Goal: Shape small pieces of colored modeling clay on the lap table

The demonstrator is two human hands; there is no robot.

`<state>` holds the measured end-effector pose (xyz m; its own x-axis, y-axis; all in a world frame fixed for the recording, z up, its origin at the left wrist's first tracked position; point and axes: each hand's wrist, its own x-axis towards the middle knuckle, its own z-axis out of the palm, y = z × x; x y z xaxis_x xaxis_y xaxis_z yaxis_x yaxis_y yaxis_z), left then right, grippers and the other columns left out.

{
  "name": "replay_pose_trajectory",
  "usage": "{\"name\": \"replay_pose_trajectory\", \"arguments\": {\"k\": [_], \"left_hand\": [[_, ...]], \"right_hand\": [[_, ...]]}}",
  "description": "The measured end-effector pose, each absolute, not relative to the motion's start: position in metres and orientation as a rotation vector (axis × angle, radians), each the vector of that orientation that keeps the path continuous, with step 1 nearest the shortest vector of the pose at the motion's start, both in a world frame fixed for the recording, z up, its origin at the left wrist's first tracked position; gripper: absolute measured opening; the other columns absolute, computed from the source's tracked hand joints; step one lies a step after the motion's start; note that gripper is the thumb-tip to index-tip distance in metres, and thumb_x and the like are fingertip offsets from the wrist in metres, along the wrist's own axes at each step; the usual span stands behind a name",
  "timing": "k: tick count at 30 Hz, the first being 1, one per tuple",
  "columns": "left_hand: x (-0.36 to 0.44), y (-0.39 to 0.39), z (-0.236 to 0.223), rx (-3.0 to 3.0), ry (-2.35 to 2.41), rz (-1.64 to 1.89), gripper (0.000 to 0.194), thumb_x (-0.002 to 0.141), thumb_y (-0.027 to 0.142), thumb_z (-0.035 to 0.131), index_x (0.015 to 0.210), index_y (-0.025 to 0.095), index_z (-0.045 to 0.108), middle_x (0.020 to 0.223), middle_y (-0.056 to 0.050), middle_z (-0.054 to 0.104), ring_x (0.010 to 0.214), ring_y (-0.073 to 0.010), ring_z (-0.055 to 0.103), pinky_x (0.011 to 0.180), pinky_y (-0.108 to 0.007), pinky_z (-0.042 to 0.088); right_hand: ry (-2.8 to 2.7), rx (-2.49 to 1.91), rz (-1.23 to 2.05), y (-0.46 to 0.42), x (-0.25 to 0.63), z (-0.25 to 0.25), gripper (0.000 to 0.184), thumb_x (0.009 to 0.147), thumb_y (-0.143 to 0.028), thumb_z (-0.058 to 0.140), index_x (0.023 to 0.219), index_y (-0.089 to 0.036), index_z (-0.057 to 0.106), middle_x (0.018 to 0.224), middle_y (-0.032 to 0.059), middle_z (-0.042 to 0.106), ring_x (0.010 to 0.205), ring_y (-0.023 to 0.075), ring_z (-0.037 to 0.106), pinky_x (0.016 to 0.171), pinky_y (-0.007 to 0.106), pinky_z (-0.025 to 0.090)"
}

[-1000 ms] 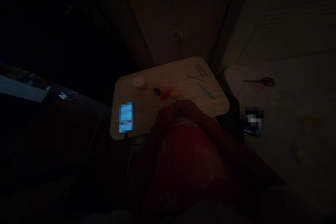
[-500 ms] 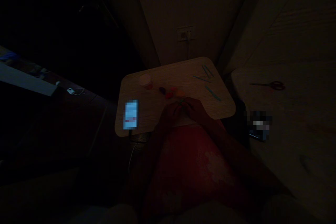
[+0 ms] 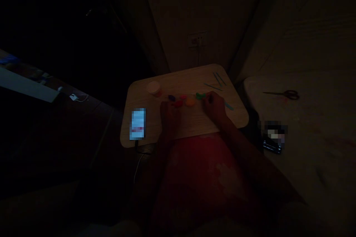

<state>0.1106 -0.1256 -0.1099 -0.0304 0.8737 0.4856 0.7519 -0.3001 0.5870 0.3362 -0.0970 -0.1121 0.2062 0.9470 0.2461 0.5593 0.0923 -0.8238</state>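
The scene is very dark. My right hand (image 3: 214, 106) is at the right part of a small wooden table, its fingertips closed at the edge of a green lump of modelling dough (image 3: 200, 96). Near the table's middle, my left hand (image 3: 169, 115) rests low with fingers loosely apart and nothing visible in them. Just beyond it lie a red lump (image 3: 178, 103) and a dark blue lump (image 3: 171, 98). A pink lump (image 3: 183, 97) and an orange lump (image 3: 190, 102) sit between my hands.
On the table (image 3: 191, 127) stand a lidded tub (image 3: 154, 88) and a lit phone (image 3: 137, 124) at left. Several thin blue sticks (image 3: 219, 79) lie at the far right; another blue tool (image 3: 228, 106) is partly behind my right hand. Scissors (image 3: 283, 94) rest on the surface to the right.
My hands have moved apart from the table's front middle, the left leftward, the right forward and right. The green lump now shows beyond the orange one, at my right fingertips.
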Motion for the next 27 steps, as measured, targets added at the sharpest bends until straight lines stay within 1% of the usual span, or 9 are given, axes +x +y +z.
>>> {"name": "replay_pose_trajectory", "arguments": {"k": [3,7,10,14,16,18,22,25,27], "left_hand": [[0.101,-0.117,-0.114,2.154,1.769,1.218,0.022,0.089,0.024,0.067,0.107,0.021,0.056,0.115,-0.013,0.057,0.113,-0.0303,0.054,0.104,-0.048,0.045],[0.092,-0.109,-0.123,2.042,1.755,1.302,0.021,0.089,0.02,0.064,0.108,0.02,0.055,0.114,-0.011,0.056,0.11,-0.0267,0.055,0.101,-0.043,0.048],[0.087,-0.105,-0.126,1.928,1.762,1.349,0.016,0.09,0.015,0.059,0.104,0.02,0.056,0.11,-0.009,0.056,0.104,-0.0231,0.057,0.097,-0.039,0.05],[0.08,-0.101,-0.13,1.798,1.794,1.384,0.016,0.089,0.012,0.058,0.102,0.021,0.056,0.107,-0.007,0.06,0.1,-0.02,0.06,0.092,-0.034,0.052],[0.077,-0.098,-0.132,1.728,1.805,1.394,0.015,0.09,0.013,0.057,0.102,0.021,0.056,0.105,-0.006,0.062,0.098,-0.0186,0.061,0.089,-0.033,0.053],[0.077,-0.095,-0.135,1.696,1.83,1.4,0.012,0.091,0.015,0.058,0.101,0.021,0.055,0.104,-0.006,0.062,0.097,-0.0184,0.061,0.089,-0.033,0.053],[0.079,-0.089,-0.139,1.701,1.858,1.415,0.011,0.095,0.017,0.053,0.106,0.021,0.053,0.111,-0.009,0.06,0.103,-0.0208,0.06,0.097,-0.038,0.051],[0.082,-0.086,-0.136,1.739,1.842,1.381,0.016,0.099,0.019,0.047,0.114,0.021,0.053,0.115,-0.012,0.059,0.107,-0.0222,0.059,0.1,-0.041,0.051],[0.084,-0.085,-0.131,1.828,1.787,1.345,0.022,0.099,0.02,0.047,0.121,0.022,0.053,0.119,-0.013,0.058,0.112,-0.0232,0.058,0.103,-0.041,0.051]], "right_hand": [[-1.547,-1.586,0.53,-0.085,0.332,-0.111,0.017,0.088,-0.029,0.059,0.093,-0.017,0.07,0.085,0.0122,0.075,0.075,0.024,0.065,0.071,0.035,0.046],[-1.571,-1.631,0.456,-0.08,0.328,-0.113,0.028,0.089,-0.029,0.059,0.111,-0.016,0.069,0.087,0.013,0.076,0.078,0.0265,0.066,0.074,0.037,0.047],[-1.571,-1.607,0.45,-0.083,0.332,-0.116,0.025,0.09,-0.029,0.057,0.11,-0.016,0.067,0.085,0.0119,0.075,0.076,0.0263,0.066,0.073,0.036,0.047],[-1.621,-1.492,0.435,-0.094,0.334,-0.116,0.023,0.094,-0.03,0.053,0.107,-0.017,0.067,0.087,0.0105,0.074,0.076,0.024,0.066,0.072,0.035,0.048],[-1.797,-1.391,0.4,-0.1,0.328,-0.113,0.025,0.096,-0.032,0.054,0.11,-0.017,0.068,0.105,0.0137,0.074,0.092,0.0253,0.067,0.081,0.036,0.05],[-1.945,-1.358,0.337,-0.106,0.317,-0.109,0.03,0.097,-0.035,0.056,0.119,-0.018,0.067,0.12,0.0161,0.071,0.108,0.0282,0.064,0.087,0.036,0.05],[-2.083,-1.491,0.268,-0.108,0.296,-0.104,0.047,0.094,-0.042,0.064,0.134,-0.017,0.062,0.132,0.0205,0.061,0.111,0.0317,0.058,0.078,0.036,0.05],[-2.081,-1.531,0.24,-0.104,0.291,-0.105,0.034,0.099,-0.036,0.057,0.127,-0.018,0.067,0.127,0.0199,0.061,0.109,0.0307,0.057,0.077,0.036,0.05],[-2.057,-1.533,0.235,-0.102,0.293,-0.106,0.032,0.102,-0.033,0.05,0.124,-0.017,0.068,0.124,0.0196,0.062,0.11,0.0307,0.057,0.08,0.036,0.05]]}}
